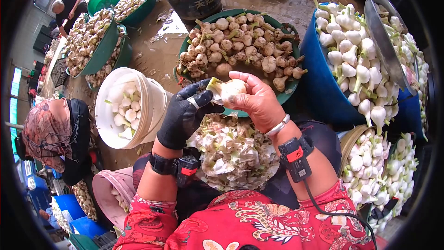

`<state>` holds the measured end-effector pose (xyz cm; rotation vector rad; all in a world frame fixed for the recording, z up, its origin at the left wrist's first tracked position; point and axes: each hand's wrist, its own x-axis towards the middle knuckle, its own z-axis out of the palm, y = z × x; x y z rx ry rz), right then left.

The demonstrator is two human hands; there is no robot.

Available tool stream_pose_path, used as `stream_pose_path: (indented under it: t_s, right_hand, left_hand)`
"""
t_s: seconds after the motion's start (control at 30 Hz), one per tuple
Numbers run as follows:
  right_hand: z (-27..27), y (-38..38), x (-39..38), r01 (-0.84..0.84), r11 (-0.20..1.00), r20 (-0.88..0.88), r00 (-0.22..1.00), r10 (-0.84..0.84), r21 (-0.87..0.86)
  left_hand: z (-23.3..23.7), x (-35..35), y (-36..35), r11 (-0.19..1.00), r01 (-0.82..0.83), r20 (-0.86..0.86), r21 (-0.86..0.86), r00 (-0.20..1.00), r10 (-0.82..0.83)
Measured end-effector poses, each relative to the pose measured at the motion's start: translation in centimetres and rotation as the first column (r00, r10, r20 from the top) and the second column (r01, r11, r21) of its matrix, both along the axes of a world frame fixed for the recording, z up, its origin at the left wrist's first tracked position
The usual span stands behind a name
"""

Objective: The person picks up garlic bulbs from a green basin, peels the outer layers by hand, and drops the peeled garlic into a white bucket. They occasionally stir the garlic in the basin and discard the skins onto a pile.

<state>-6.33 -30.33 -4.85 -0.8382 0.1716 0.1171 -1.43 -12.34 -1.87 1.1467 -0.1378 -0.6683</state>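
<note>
Above my lap, a garlic bulb [227,90] is held between both hands. My left hand [181,116], in a black glove, pinches its stem end. My bare right hand [262,105] has thumb and fingers closed around the bulb's round end. Papery skin hangs loose at the stem side. Just beyond the hands stands a green tub [289,93] with many unpeeled, brownish garlic bulbs [231,41]. Below the hands lies a heap of garlic skins [236,155]; whatever holds the heap is hidden.
At left is a white bucket [158,106] with cleaned garlic, and a pink bucket [105,187] nearer me. A blue barrel [313,71] full of white garlic stands at right, beside a metal basin [385,32]. A black bucket [192,0] is ahead. Another person [51,129] sits at far left.
</note>
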Motion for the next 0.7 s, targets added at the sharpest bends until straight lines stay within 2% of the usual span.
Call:
stream_pose_path:
  t_s: [0.03,0.1,0.2,0.23,0.27,0.33,0.37,0.4,0.43,0.47,0.5,0.53,0.6,0.63,0.67,0.7]
  right_hand:
    - [-0.1,0.1,0.0,0.000,1.000,-0.002,1.000,0.000,0.002]
    - [-0.2,0.3,0.1,0.032,0.988,0.060,0.998,-0.023,-0.151]
    - [-0.3,1.0,0.0,0.049,0.977,0.107,0.994,-0.027,-0.208]
    - [-0.6,1.1,0.0,0.049,0.977,0.107,0.994,-0.027,-0.209]
    - [-1.2,1.1,0.1,0.029,0.988,0.060,0.998,-0.020,-0.152]
    - [-1.4,0.8,0.0,0.013,0.995,0.009,1.000,-0.012,-0.095]
    - [-1.3,0.2,-0.1,-0.165,0.984,-0.089,0.981,0.170,0.064]
    - [-1.3,-0.2,0.0,-0.317,0.918,-0.155,0.920,0.359,0.238]
    - [-1.4,-0.3,0.1,-0.477,0.843,-0.091,0.855,0.511,0.249]
    - [-1.7,0.0,-0.1,-0.544,0.768,-0.082,0.796,0.600,0.337]
    - [-1.7,0.2,-0.4,-0.586,0.721,-0.085,0.751,0.654,0.369]
    - [-1.7,0.4,-0.6,-0.622,0.672,-0.087,0.705,0.704,0.401]
    - [-2.2,0.5,-0.7,-0.648,0.621,-0.041,0.677,0.735,0.440]
    - [-1.7,0.7,-0.8,-0.545,0.730,-0.101,0.769,0.631,0.412]
    - [-1.4,0.7,-0.8,-0.428,0.823,-0.153,0.847,0.509,0.373]
    - [-1.6,0.0,-0.4,-0.431,0.840,-0.120,0.863,0.490,0.329]
  left_hand:
    - [0.0,-0.1,-0.2,1.000,0.000,-0.002,0.002,1.000,0.000]
    - [-0.1,-0.2,-0.5,0.998,-0.037,0.063,0.042,0.997,0.035]
    - [-1.3,0.2,-0.3,0.994,-0.032,-0.014,0.108,0.999,0.034]
    - [-1.3,0.1,-0.2,0.985,-0.043,0.035,0.165,0.999,0.038]
    - [-1.4,0.2,0.0,0.986,-0.042,0.034,0.164,0.999,0.037]
    - [-2.0,0.5,0.7,0.941,-0.055,0.189,0.335,0.982,-0.010]
    - [-2.0,0.6,0.8,0.906,-0.086,0.271,0.414,0.962,-0.032]
    - [-2.2,0.7,0.9,0.905,-0.086,0.266,0.417,0.963,-0.031]
    - [-2.3,0.8,0.9,0.854,-0.188,0.596,0.484,0.786,-0.165]
    - [-2.2,0.7,1.0,0.808,-0.311,0.813,0.501,0.487,-0.317]
    - [-1.8,0.2,1.1,0.797,-0.241,0.761,0.553,0.535,-0.366]
    - [-2.1,0.0,1.0,0.845,-0.211,0.792,0.492,0.511,-0.334]
    - [-3.2,-0.1,1.4,0.861,-0.199,0.754,0.469,0.598,-0.273]
    - [-2.8,-0.3,1.4,0.926,-0.129,0.484,0.354,0.873,-0.063]
    - [-2.0,-0.5,1.4,0.971,-0.116,0.098,0.210,0.990,0.097]
    - [-1.1,-0.7,1.8,0.966,-0.026,0.260,0.258,0.965,-0.044]
